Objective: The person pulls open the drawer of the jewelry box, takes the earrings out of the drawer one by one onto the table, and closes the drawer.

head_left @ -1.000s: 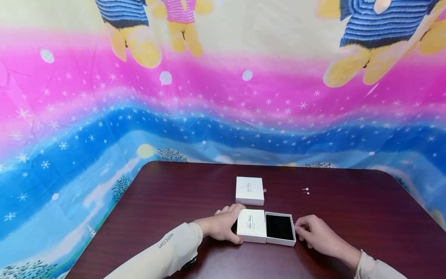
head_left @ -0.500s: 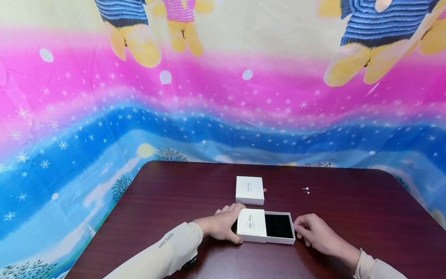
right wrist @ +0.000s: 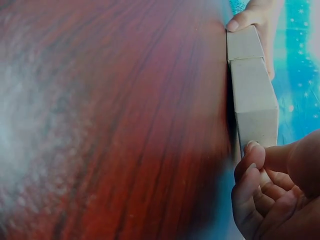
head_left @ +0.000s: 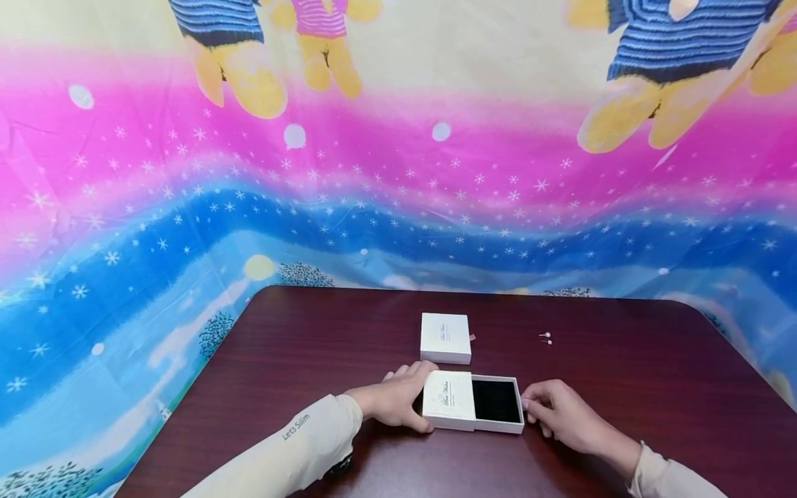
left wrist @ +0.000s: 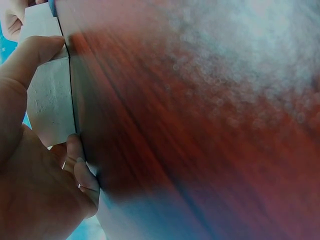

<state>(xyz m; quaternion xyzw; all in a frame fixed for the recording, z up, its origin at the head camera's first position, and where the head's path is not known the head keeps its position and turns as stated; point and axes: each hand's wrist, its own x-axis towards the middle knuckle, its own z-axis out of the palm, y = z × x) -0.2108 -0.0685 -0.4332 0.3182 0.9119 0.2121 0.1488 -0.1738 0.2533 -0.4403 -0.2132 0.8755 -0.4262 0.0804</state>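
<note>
A white slide-out gift box with dark lettering lies on the table, its sleeve (head_left: 447,396) on the left and its drawer (head_left: 521,407) partly out to the right. Black padding (head_left: 495,400) lines the drawer. My left hand (head_left: 395,401) grips the sleeve's left end, thumb (left wrist: 45,50) along the near side and fingers round the far side. At the drawer's right end, my right hand (head_left: 563,415) has thumb and forefinger pinched together against the end face (right wrist: 257,127). Whether a pull tab is between those fingertips is hidden.
Behind the gift box stands a second, shut white box (head_left: 445,337) with a small pink tab (head_left: 472,337) on its right. Two small pearl-headed stud earrings (head_left: 546,335) lie farther right. A patterned cloth (head_left: 398,173) hangs behind the dark red table (head_left: 324,332).
The drawer has slid a little left into the sleeve, with my right hand moving left along with it. My left hand has stayed on the sleeve.
</note>
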